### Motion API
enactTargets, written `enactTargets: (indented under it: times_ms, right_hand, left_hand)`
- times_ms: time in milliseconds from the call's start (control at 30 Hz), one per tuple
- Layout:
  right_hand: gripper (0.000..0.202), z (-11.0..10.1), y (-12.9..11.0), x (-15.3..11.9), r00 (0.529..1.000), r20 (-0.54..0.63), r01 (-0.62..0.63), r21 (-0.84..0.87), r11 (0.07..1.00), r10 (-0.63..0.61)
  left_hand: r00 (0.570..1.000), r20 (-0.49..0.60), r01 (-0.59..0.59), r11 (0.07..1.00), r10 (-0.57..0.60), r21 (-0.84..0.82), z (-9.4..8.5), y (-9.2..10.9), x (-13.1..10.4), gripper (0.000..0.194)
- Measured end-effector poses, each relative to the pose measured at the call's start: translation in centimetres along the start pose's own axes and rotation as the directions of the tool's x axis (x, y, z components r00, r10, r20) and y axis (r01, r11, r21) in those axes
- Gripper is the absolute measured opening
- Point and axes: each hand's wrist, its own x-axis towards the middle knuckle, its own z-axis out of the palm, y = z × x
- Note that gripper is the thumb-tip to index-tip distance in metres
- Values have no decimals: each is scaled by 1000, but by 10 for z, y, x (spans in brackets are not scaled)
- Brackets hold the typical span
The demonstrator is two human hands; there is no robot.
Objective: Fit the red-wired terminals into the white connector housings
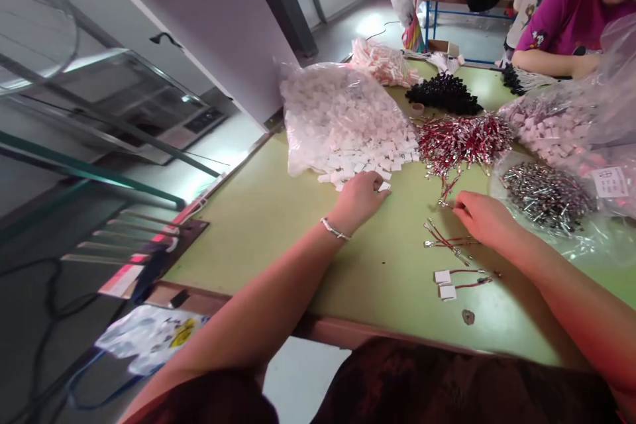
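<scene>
My left hand (362, 199) is at the near edge of a spread of white plastic housings (355, 162), its fingers curled. A single white housing (384, 186) shows between its thumb and forefinger. To the right, my right hand (479, 213) pinches a short red wire (449, 204) with a metal terminal at its end. Below that hand lie several loose red wires with terminals (447, 240), crossing each other. Nearer to me, two white housings with red wires attached (447, 291) rest side by side. A large pile of red terminal wires (464, 139) sits beyond both hands.
A clear bag of white housings (342, 106) stands at the back left. Black parts (444, 93) and pink-white parts (380, 63) are heaped behind. Metal-ended pieces (546, 199) lie on plastic at right, below another bag (556, 122). A person in a purple top (561, 26) sits across.
</scene>
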Motion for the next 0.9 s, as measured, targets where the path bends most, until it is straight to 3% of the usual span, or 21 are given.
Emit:
enactTargets:
  times_ms: [100,200,300,400,500,633,900]
  right_hand:
    - [12,-3,7,-7,999,-31,-2,172,985,8]
    - [12,0,12,-11,994,-105,36,327,944,-1]
    - [16,4,13,-15,980,-196,108,334,936,-43]
    - [21,6,9,-20,949,-305,151,207,966,-83]
    - [22,8,6,-24,895,-423,191,81,978,-139]
    - [23,11,5,-24,838,-506,223,-25,974,-205]
    - [21,14,4,-24,847,-476,270,-1,963,-238]
  left_hand:
    - [995,-52,-89,995,87,-39,3,5,-6,21]
    - [991,-98,-113,950,88,-292,2,17,-13,20]
    - [995,73,5,730,62,-683,0,35,-21,28]
    - [959,254,165,484,124,-859,1,52,-29,30]
    - [933,332,263,364,141,-894,6,60,-34,27]
    - [908,369,285,352,199,-892,12,59,-36,28]
    - [898,381,306,310,220,-900,18,58,-38,31]
